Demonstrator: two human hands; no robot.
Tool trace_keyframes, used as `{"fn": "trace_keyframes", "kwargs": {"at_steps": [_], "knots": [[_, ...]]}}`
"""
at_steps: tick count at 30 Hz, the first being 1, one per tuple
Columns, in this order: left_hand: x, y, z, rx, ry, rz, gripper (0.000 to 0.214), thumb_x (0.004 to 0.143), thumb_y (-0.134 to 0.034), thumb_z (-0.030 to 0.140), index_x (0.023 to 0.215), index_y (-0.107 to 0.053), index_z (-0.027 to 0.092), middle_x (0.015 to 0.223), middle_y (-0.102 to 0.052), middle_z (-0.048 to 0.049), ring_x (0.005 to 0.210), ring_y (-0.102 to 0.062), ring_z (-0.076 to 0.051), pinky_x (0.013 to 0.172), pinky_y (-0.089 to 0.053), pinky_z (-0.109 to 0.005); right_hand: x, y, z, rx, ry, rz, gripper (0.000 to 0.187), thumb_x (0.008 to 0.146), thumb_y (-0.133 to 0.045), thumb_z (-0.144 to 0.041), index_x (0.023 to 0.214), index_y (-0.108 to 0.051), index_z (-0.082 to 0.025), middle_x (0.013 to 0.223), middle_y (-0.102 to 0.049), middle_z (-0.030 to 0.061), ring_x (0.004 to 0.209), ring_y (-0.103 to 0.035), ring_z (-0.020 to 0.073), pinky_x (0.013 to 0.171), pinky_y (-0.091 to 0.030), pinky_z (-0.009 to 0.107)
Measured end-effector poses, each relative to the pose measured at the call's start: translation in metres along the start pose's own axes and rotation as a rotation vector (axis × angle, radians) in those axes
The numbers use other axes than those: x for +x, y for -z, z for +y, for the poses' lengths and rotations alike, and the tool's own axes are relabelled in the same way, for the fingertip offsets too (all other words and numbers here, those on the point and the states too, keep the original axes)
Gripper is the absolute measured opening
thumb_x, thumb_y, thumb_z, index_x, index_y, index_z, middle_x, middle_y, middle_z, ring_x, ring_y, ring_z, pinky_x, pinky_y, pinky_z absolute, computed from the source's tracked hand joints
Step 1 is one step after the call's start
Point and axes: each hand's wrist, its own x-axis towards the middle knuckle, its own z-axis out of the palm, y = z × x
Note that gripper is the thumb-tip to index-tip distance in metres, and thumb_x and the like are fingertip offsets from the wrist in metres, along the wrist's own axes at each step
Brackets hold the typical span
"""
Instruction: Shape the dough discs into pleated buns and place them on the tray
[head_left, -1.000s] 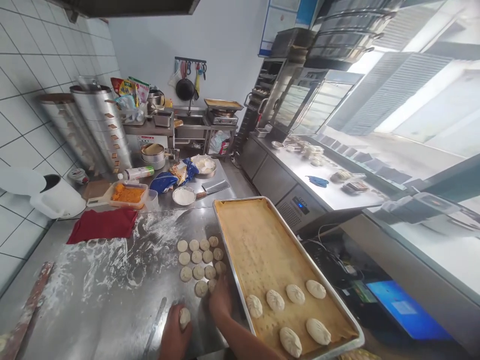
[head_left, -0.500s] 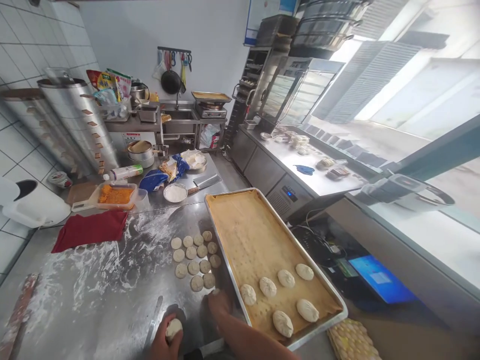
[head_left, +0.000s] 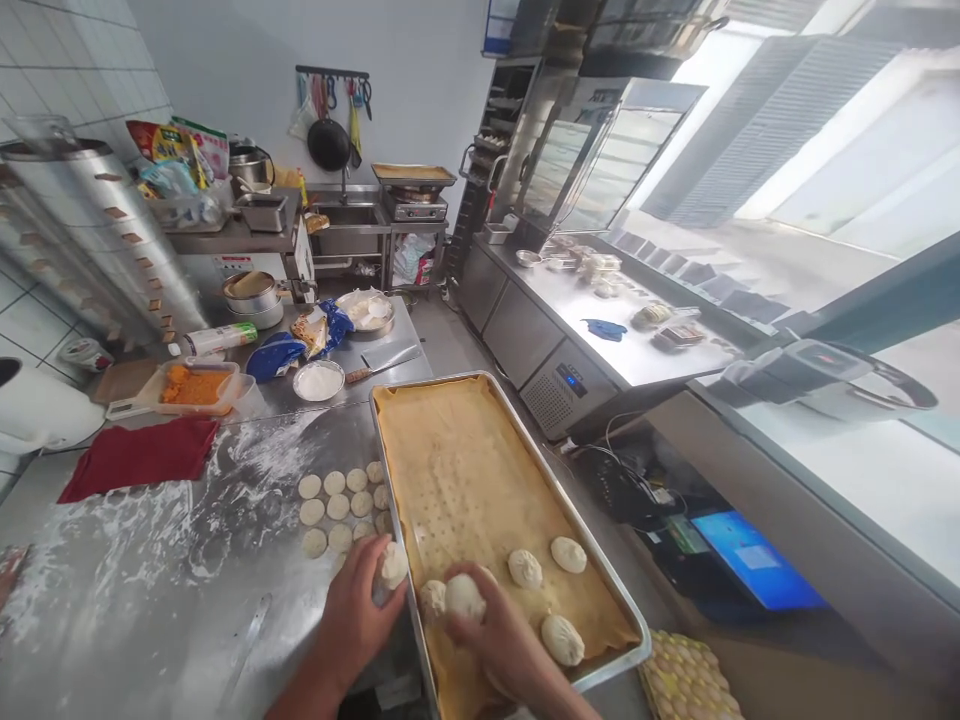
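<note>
My left hand is closed around a pale dough bun, just left of the tray's rim. My right hand grips another smooth white bun over the near part of the paper-lined metal tray. Beside that bun, on the paper, sits a pleated bun. Further right lie more pleated buns, among them one bun, a second and a third. My right hand and forearm cover part of the paper. Several flat dough rounds lie left of the tray, partly hidden by my left hand.
Flour dusts the steel table, where a thin spatula-like tool lies. Behind are a red cloth, a tub of orange filling, a bowl of flour and a cleaver. A lit screen stands right.
My left hand has moved forward and right to the tray's edge with its bun. My right hand has gone from beside the dough rounds to over the tray, now gripping a bun. The view has shifted.
</note>
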Motion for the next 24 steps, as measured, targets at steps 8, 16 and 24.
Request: {"fn": "trace_keyframes", "kwargs": {"at_steps": [8,16,24], "knots": [[0.055,-0.061,0.021,0.240,-0.115,-0.059,0.045,0.084,-0.070,0.023,0.129,-0.064,0.020,0.130,-0.068,-0.0119,0.145,-0.046,-0.036,0.125,-0.032,-0.059,0.086,0.139,0.042,-0.455,0.161,0.232,0.037,0.083,-0.062,-0.022,0.119,-0.059,-0.021,0.123,-0.062,0.0096,0.103,-0.064,0.0253,0.098,-0.048,0.043],[0.046,-0.065,0.005,0.375,-0.053,-0.042,0.043,0.083,-0.069,0.018,0.125,-0.063,0.023,0.126,-0.070,-0.0079,0.152,-0.039,-0.034,0.125,-0.037,-0.055,0.132,0.176,0.071,-0.674,0.278,0.158,0.032,0.092,-0.067,-0.020,0.123,-0.062,-0.018,0.123,-0.062,0.0090,0.109,-0.062,0.0252,0.098,-0.052,0.045],[0.029,-0.063,0.023,0.366,-0.034,0.064,0.050,0.093,-0.067,0.035,0.140,-0.056,0.022,0.144,-0.057,-0.0130,0.154,-0.036,-0.035,0.122,-0.040,-0.057,0.139,0.179,0.079,-0.809,0.288,0.132,0.033,0.096,-0.068,-0.030,0.126,-0.063,-0.018,0.127,-0.065,0.0094,0.118,-0.061,0.0268,0.104,-0.051,0.048]]}}
